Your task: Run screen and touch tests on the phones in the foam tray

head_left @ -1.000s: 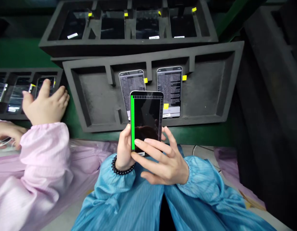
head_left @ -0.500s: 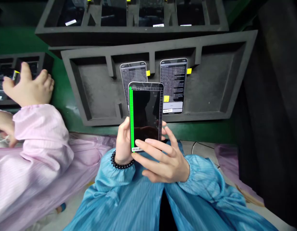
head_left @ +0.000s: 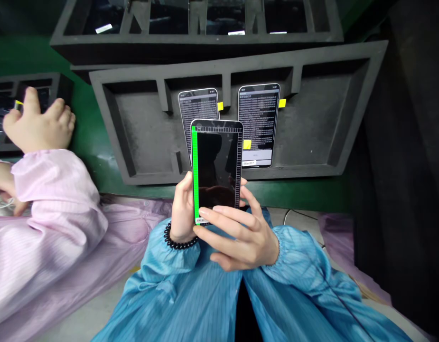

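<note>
Across the far side of the green bench lies a wide dark-grey foam tray (head_left: 312, 142) with ribbed dividers, and behind it a second grey foam tray (head_left: 191, 40) whose slots hold dark phones. Inside the near tray two lit smartphones with white text screens (head_left: 259, 124) stand side by side, each with a small yellow sticker at its right edge; the left one is partly hidden. Nearer, in front of these, is the black smartphone with a bright green bar down its left screen edge (head_left: 216, 171), held upright and clear of the tray. The left hand (head_left: 183, 211), a black bead bracelet (head_left: 179, 243) on its wrist, is wrapped around the phone's lower left side, holding it. The right hand (head_left: 242, 235) lies across the phone's lower end, its index finger (head_left: 219, 213) stretched flat onto the bottom of the screen beside the green bar. To my eye, a steady drag here wants the left hand firm and the fingertip kept on the glass. The tray's near rim sits just beyond the phone's top, so room forward is tight; to the right the tray floor is bare. Far left, a co-worker's hand in a pink sleeve (head_left: 37, 127) rests on another grey tray (head_left: 59, 83), well apart.
</note>
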A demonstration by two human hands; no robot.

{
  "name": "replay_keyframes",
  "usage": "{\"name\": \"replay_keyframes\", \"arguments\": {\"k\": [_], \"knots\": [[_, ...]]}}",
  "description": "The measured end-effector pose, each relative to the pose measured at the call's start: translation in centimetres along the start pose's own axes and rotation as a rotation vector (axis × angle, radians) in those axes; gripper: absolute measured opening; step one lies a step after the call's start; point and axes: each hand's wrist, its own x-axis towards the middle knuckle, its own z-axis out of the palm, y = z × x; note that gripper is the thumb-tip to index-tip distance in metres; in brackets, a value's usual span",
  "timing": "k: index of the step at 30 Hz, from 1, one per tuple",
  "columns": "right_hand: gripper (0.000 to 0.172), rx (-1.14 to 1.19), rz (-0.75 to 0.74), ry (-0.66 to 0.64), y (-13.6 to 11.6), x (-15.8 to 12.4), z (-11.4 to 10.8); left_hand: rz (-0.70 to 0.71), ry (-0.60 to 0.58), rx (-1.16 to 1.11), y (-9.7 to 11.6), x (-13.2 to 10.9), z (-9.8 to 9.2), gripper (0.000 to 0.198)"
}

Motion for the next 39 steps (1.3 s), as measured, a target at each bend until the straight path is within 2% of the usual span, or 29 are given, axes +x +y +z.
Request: {"name": "replay_keyframes", "arguments": {"k": [4, 9, 15, 20, 23, 25, 28, 34, 39], "knots": [[0.038, -0.017, -0.006, -0.009, 0.3, 0.2, -0.3, 0.029, -0.004, -0.014, 0.1, 0.2, -0.2, 0.039], [0.043, -0.075, -0.002, 0.010, 1.0, -0.3, -1.2, -0.054, -0.016, -0.016, 0.6, 0.3, -0.7, 0.051], [0.045, -0.108, 0.059, 0.042, 1.6, -1.3, -2.2, -0.021, -0.136, 0.077, 1.4, 0.4, -1.1, 0.064], [0.043, -0.118, 0.074, 0.067, 1.8, -1.6, -2.5, -0.024, -0.300, 0.007, 1.7, 0.2, -1.1, 0.065], [0.043, -0.117, 0.071, 0.076, 1.9, -1.6, -2.5, -0.049, -0.355, -0.015, 1.8, 0.1, -1.1, 0.069], [0.043, -0.114, 0.073, 0.079, 2.0, -1.4, -2.4, -0.057, -0.342, -0.011, 1.6, 0.1, -1.1, 0.068], [0.043, -0.112, 0.086, 0.071, 2.3, -1.0, -2.3, -0.063, -0.257, 0.005, 1.3, 0.2, -1.3, 0.063], [0.047, -0.174, 0.137, 0.052, 3.1, -0.3, -2.3, 0.015, 0.044, 0.043, 0.7, 0.4, -1.5, 0.040], [0.047, -0.238, 0.186, 0.047, 4.1, 0.4, -2.4, -0.011, 0.041, 0.065, 0.6, 0.1, -1.4, 0.038]]}}
